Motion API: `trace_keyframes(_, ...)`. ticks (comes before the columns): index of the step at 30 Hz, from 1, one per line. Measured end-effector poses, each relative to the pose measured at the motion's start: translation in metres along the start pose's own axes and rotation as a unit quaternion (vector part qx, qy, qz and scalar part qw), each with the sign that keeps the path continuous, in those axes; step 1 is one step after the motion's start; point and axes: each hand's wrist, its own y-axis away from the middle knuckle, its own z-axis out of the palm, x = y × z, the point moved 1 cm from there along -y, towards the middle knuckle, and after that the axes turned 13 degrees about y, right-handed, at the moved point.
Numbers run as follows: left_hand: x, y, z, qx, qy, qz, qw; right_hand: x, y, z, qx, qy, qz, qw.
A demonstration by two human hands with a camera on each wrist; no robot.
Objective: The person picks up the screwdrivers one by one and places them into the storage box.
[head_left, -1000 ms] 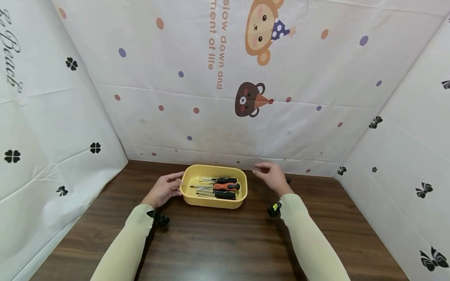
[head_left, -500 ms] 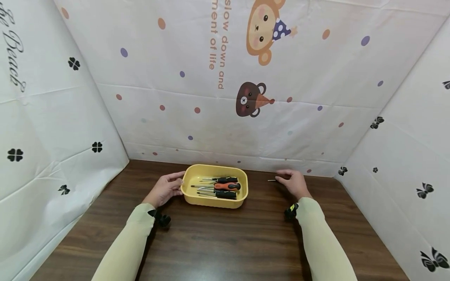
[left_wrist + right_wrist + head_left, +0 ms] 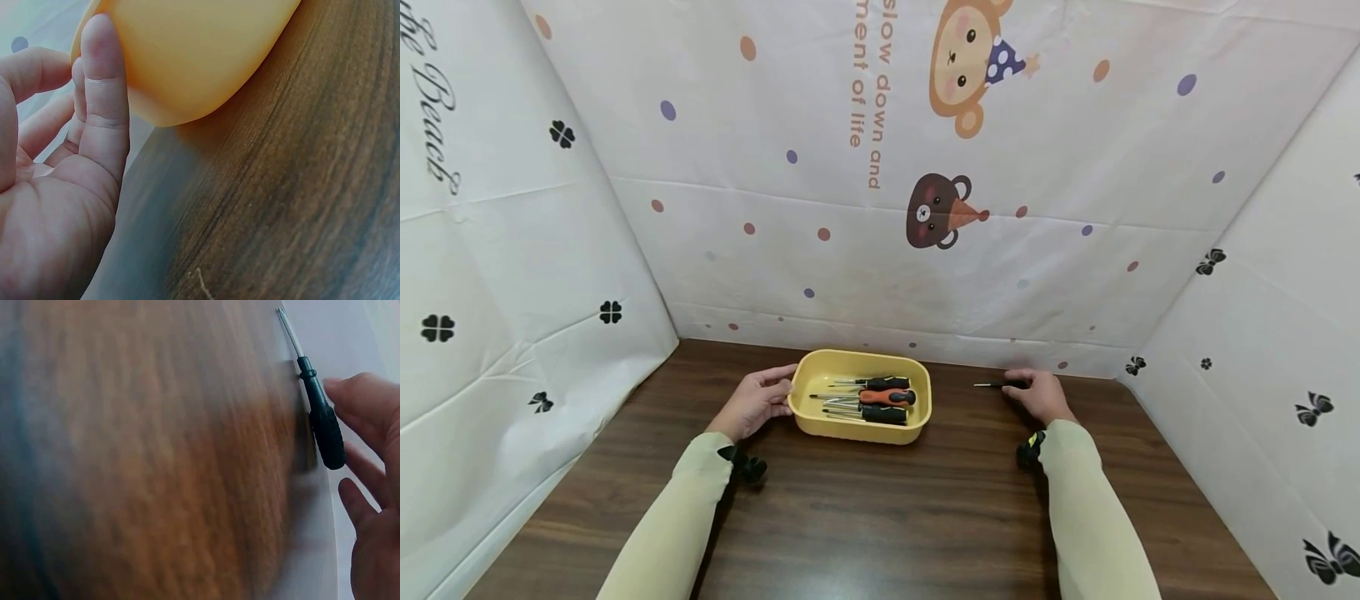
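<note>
The yellow plastic bin (image 3: 917,432) stands at the back middle of the table with several screwdrivers in it. Among these are an orange-and-black-handled screwdriver (image 3: 883,397) and black-handled ones. At the bin's left end, my left hand (image 3: 756,404) holds the rim, fingertips against the wall (image 3: 187,56) in the left wrist view. To the right of the bin lies a small black-handled screwdriver (image 3: 325,428), its shaft pointing left. My right hand (image 3: 1041,394) is at that handle, its index finger right beside it and its thumb apart from it in the right wrist view.
A dark wooden table (image 3: 880,517) carries everything. White printed cloth (image 3: 850,275) rises close behind the bin and the loose screwdriver, with more cloth walls on the left and right.
My right hand has moved right from beside the bin to the loose screwdriver, whose shaft and part of its handle now show. My left hand stays at the bin's rim.
</note>
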Motion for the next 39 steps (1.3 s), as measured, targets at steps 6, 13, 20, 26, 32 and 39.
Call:
trace_keyframes(6,0.0002,-0.0003,0.0014,0.004,0.01,-0.001,0.9999,0.0003,-0.0029,-0.0003,-0.005,0.011,0.017,0.9998)
trace_keyframes(13,0.0007,-0.0007,0.0025,0.008,0.011,-0.004,0.9999,0.0003,-0.0042,0.0034,0.007,0.029,0.01,0.9995)
trace_keyframes(20,0.0021,-0.0007,0.0035,-0.012,0.008,0.007,0.9999,0.0,-0.0046,0.0036,-0.008,0.028,0.017,0.9994)
trace_keyframes(26,0.0015,-0.0012,0.003,-0.011,0.013,0.005,0.9998,-0.0008,-0.004,0.0022,-0.01,0.035,0.013,0.9993)
trace_keyframes(32,0.0017,0.0001,0.0022,-0.014,0.014,0.006,0.9998,0.0022,-0.0029,0.0009,-0.014,0.044,0.005,0.9989)
trace_keyframes(39,0.0019,0.0007,0.0008,-0.015,0.011,0.007,0.9998,-0.0026,0.0038,-0.0012,0.009,0.043,-0.017,0.9989)
